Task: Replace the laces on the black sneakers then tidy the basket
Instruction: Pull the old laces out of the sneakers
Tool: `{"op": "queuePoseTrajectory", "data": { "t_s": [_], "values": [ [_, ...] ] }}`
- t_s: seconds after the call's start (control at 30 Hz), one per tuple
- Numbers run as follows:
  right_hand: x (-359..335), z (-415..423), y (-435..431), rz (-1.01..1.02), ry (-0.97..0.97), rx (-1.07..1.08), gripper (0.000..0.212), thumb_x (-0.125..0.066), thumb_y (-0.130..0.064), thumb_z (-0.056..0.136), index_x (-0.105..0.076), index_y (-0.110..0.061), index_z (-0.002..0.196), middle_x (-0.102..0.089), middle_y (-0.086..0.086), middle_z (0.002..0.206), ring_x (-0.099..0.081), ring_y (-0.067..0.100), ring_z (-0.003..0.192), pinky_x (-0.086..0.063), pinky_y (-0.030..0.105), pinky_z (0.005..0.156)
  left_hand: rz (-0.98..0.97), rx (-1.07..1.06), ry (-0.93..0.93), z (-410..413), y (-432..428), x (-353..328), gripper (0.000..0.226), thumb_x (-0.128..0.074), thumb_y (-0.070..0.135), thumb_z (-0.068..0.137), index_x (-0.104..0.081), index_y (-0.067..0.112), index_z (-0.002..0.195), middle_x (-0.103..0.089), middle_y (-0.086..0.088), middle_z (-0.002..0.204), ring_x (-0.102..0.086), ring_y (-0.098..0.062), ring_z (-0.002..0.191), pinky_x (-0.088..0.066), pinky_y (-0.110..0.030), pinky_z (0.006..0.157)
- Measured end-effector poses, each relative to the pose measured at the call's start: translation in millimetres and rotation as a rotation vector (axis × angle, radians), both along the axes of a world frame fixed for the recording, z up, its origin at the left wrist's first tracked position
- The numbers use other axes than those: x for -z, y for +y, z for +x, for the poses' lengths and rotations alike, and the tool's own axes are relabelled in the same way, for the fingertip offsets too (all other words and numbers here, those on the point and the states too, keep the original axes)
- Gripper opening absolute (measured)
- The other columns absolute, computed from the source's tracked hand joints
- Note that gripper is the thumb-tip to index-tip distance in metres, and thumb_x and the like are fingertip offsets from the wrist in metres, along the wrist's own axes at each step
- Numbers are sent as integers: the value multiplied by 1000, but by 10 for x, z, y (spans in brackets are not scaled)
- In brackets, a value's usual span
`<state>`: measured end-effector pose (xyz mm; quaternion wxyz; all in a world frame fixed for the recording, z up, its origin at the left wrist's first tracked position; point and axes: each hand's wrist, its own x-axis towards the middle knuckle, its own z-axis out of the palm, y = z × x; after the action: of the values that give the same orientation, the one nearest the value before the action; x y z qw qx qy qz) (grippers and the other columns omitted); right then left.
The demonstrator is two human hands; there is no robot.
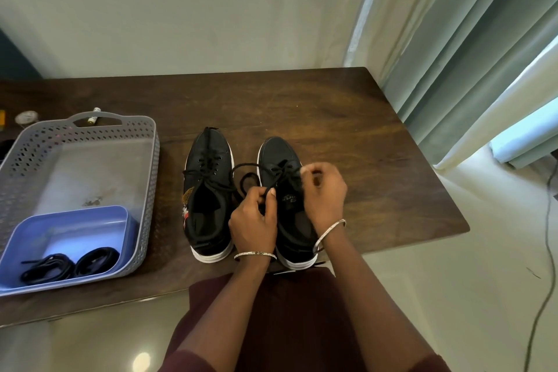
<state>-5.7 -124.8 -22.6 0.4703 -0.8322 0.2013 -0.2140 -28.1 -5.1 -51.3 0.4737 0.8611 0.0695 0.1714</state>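
Pinched the black lace (pixel 241 167) of the right-hand sneaker (pixel 279 150) between left hand (pixel 253 220) thumb and forefinger, right hand (pixel 324 190) curled tight at the eyelets — apparently on the other strand. Stood beside the other sneaker (pixel 208 142) on the wooden table (pixel 362 130), grey basket (pixel 155 145) with coiled spare laces (pixel 90 260) off to the left. Risked, likely, an uneven pull — one end slipping from its eyelet, or the shoe sliding off the near edge.
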Motion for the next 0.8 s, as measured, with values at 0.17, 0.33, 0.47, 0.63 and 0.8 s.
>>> {"op": "queuePoseTrajectory", "data": {
  "t_s": [0.17,0.33,0.47,0.63,0.8],
  "values": [
    [79,-33,-228,717,293,195,14,-67,-13,85,-65,-11,71,-59,4,58,-48,13,42,-44,26,48,-3,3,-1,3,-4,15,15,-65,30,94,-71,17,93,-72,5,77,-68,-19,71,-52,-36,63],
    [-77,-106,-55,-125,41,-128,29,-73,-23,82,-64,-26,109,-54,-11,107,-57,-2,78,-44,12,68,4,2,-11,10,-6,22,25,-58,38,93,-71,16,93,-72,4,77,-68,-20,70,-52,-36,62],
    [-130,-59,111,-652,132,-396,20,-65,-24,90,-65,-17,108,-54,-1,116,-48,16,108,-46,26,80,18,7,-8,13,2,32,17,-64,30,94,-71,14,95,-72,2,77,-67,-20,66,-50,-33,59],
    [-53,-38,103,-324,40,-258,4,-65,-19,91,-67,-15,90,-62,-2,98,-55,12,90,-44,23,77,18,-8,-1,4,-1,10,16,-64,29,94,-71,14,94,-72,1,77,-67,-21,67,-46,-30,60],
    [48,16,-114,835,157,241,17,-64,-13,88,-63,-12,70,-61,5,65,-46,10,44,-35,22,43,15,-10,12,10,-15,14,14,-65,30,94,-70,17,92,-71,3,76,-67,-21,69,-48,-32,61]
  ]
}}
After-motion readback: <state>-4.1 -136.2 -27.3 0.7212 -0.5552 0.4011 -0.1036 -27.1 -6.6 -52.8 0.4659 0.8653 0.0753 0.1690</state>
